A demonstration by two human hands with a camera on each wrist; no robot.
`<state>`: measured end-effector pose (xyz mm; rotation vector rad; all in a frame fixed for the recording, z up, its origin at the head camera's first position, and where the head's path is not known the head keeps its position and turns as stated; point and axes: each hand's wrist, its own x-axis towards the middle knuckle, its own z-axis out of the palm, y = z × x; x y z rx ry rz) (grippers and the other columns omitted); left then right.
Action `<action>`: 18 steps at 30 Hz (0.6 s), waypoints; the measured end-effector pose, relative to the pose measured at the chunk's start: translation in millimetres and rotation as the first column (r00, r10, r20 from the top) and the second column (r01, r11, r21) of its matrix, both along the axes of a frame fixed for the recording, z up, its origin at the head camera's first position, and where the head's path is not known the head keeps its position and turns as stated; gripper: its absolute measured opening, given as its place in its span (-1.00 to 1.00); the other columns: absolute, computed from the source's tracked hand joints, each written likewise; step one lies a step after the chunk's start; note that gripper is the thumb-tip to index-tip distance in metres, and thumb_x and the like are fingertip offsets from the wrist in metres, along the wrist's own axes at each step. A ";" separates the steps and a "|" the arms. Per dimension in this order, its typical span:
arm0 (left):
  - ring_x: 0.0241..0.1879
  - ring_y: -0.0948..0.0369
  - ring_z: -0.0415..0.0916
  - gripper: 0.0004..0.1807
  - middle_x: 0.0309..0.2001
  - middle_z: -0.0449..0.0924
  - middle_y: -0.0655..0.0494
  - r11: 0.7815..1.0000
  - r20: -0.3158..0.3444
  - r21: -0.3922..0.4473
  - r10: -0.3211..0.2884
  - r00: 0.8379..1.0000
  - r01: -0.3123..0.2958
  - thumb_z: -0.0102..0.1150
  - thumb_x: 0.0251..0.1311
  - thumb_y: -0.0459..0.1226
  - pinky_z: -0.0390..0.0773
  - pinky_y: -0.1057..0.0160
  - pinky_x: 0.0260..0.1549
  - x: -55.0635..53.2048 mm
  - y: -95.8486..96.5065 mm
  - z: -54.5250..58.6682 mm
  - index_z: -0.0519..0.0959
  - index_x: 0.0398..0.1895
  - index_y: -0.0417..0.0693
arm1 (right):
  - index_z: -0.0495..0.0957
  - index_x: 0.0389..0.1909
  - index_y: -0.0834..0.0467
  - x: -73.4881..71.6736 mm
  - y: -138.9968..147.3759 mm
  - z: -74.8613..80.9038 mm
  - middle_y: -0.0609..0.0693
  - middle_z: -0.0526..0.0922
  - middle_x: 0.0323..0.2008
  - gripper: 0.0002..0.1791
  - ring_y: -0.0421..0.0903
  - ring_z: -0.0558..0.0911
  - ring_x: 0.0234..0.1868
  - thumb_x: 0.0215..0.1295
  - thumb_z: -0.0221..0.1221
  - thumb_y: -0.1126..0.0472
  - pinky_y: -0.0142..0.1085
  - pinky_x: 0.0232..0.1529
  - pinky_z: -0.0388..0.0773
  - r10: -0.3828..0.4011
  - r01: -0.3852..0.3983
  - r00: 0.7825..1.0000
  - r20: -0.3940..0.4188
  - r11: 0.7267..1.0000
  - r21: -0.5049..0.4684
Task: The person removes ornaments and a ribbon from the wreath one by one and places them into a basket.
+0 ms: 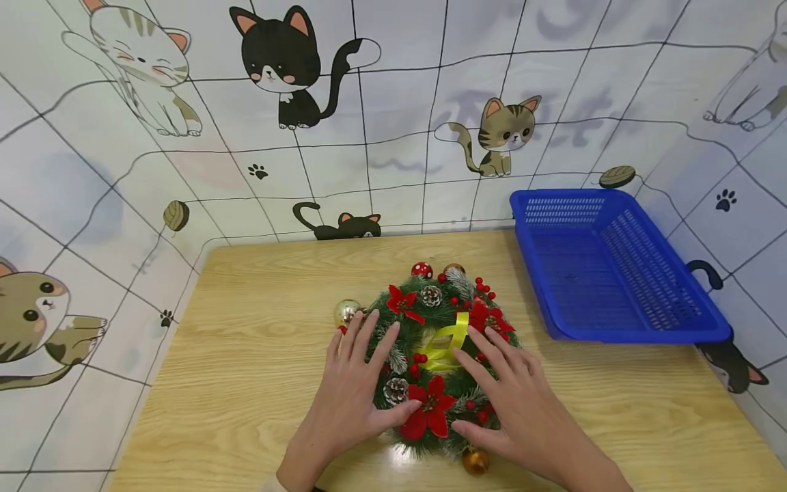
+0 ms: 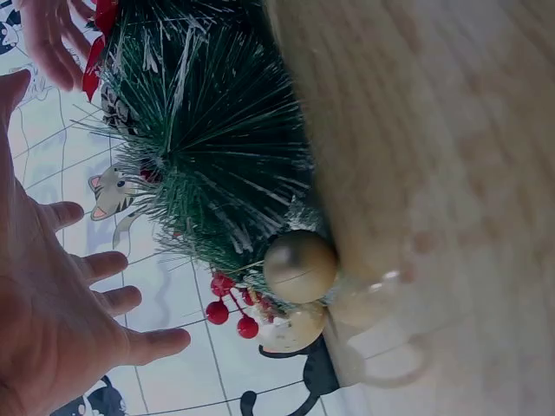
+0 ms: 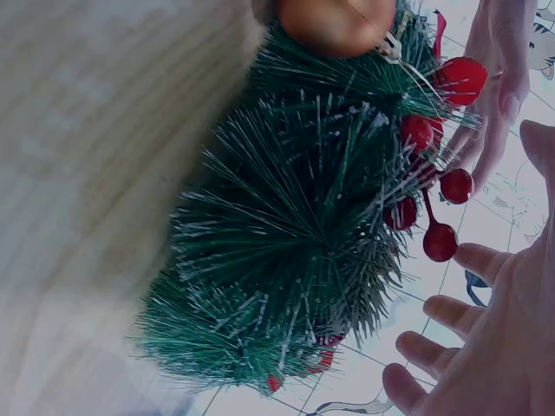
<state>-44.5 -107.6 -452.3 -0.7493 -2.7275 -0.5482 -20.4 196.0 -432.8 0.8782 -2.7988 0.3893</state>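
Note:
A green Christmas wreath with red poinsettias, pinecones, berries and baubles lies flat on the wooden table. A loop of yellow ribbon shows in its middle. My left hand spreads over the wreath's left side, thumb by the lower poinsettia. Over the right side spreads my right hand, its fingers straight and apart. In the left wrist view, the left hand stands off from the needles, near gold baubles. The right wrist view has the right fingertips close by red berries.
A blue plastic basket stands at the back right of the table. Behind and to the sides hangs a white cloth printed with cats and grid lines. A copper bauble sticks out at the wreath's front.

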 end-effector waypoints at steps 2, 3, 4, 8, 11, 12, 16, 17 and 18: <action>0.71 -0.22 -0.13 0.20 0.78 -0.14 -0.06 1.000 -0.004 0.011 0.000 1.000 0.000 0.08 0.28 0.56 0.11 -0.50 0.45 -0.9 0.0 -1.4 0.01 0.82 0.20 | 0.32 0.69 -0.06 0.5 0.2 -2.2 0.10 0.06 0.74 0.03 0.25 0.08 0.69 0.34 0.32 -0.47 0.39 0.32 0.26 -0.001 0.001 1.000 -0.006 1.000 -0.003; 0.70 -0.23 -0.12 0.21 0.78 -0.14 -0.06 1.000 -0.006 0.013 0.001 1.000 -0.001 0.06 0.28 0.57 0.10 -0.50 0.46 -1.5 -0.1 -2.1 0.03 0.82 0.18 | 0.32 0.69 -0.05 0.8 0.5 -3.4 0.09 0.07 0.73 0.03 0.24 0.08 0.69 0.34 0.32 -0.47 0.37 0.32 0.26 -0.003 0.003 1.000 -0.008 1.000 -0.007; 0.70 -0.24 -0.10 0.21 0.78 -0.13 -0.07 1.000 -0.008 0.014 0.001 1.000 -0.001 0.04 0.27 0.59 0.09 -0.49 0.46 -2.1 -0.2 -2.8 0.05 0.81 0.15 | 0.32 0.69 -0.05 1.2 0.8 -4.4 0.10 0.08 0.73 0.03 0.24 0.09 0.68 0.33 0.32 -0.48 0.37 0.32 0.25 -0.005 0.005 1.000 -0.012 1.000 -0.010; 0.69 -0.26 -0.10 0.25 0.76 -0.07 -0.14 1.000 -0.003 0.012 -0.008 1.000 0.008 0.05 0.22 0.62 0.07 -0.45 0.49 -2.8 -0.8 -7.2 0.08 0.81 0.14 | 0.36 0.67 -0.03 6.3 2.8 -8.5 0.11 0.12 0.71 0.02 0.25 0.16 0.65 0.33 0.31 -0.49 0.34 0.27 0.30 -0.019 0.018 1.000 -0.017 1.000 -0.019; 0.71 -0.24 -0.15 0.30 0.74 -0.03 -0.18 1.000 0.018 0.001 -0.009 1.000 0.009 0.14 0.15 0.62 0.07 -0.42 0.51 -1.6 -0.8 -11.5 0.07 0.81 0.16 | 0.40 0.64 0.00 11.9 4.2 -12.4 0.12 0.16 0.70 0.00 0.25 0.23 0.60 0.35 0.29 -0.50 0.35 0.20 0.39 -0.019 0.019 1.000 -0.021 1.000 -0.024; 0.72 -0.22 -0.18 0.32 0.75 -0.04 -0.19 1.000 0.028 -0.006 -0.007 1.000 0.007 0.18 0.12 0.62 0.07 -0.42 0.51 -1.0 -0.7 -12.7 0.06 0.81 0.17 | 0.40 0.63 0.00 13.7 4.6 -13.8 0.12 0.18 0.69 0.00 0.24 0.24 0.58 0.36 0.28 -0.50 0.35 0.18 0.41 -0.020 0.019 1.000 -0.021 0.999 -0.025; 0.73 -0.18 -0.24 0.40 0.75 -0.07 -0.20 0.999 0.042 -0.034 -0.007 0.999 0.008 0.27 0.02 0.64 0.07 -0.40 0.52 -1.6 -1.4 -14.7 0.08 0.81 0.12 | 0.40 0.63 0.02 17.8 5.4 -18.9 0.15 0.24 0.65 0.00 0.21 0.28 0.55 0.35 0.29 -0.50 0.34 0.12 0.48 -0.017 0.016 0.999 -0.027 0.999 -0.045; 0.73 -0.19 -0.22 0.42 0.75 -0.07 -0.21 0.999 0.039 -0.039 -0.009 0.999 0.011 0.30 -0.01 0.63 0.08 -0.41 0.51 -2.0 -1.5 -14.6 0.09 0.80 0.10 | 0.41 0.62 0.03 18.3 5.5 -19.9 0.15 0.25 0.64 0.01 0.20 0.28 0.54 0.35 0.29 -0.50 0.33 0.11 0.48 -0.017 0.015 0.999 -0.030 0.999 -0.052; 0.72 -0.21 -0.20 0.43 0.75 -0.07 -0.22 0.999 0.036 -0.044 -0.011 0.999 0.013 0.32 -0.03 0.63 0.10 -0.42 0.50 -2.4 -1.5 -14.6 0.10 0.80 0.10 | 0.41 0.62 0.04 18.8 5.8 -21.0 0.16 0.26 0.64 0.01 0.20 0.29 0.54 0.34 0.31 -0.49 0.32 0.11 0.48 -0.017 0.015 0.999 -0.032 0.998 -0.059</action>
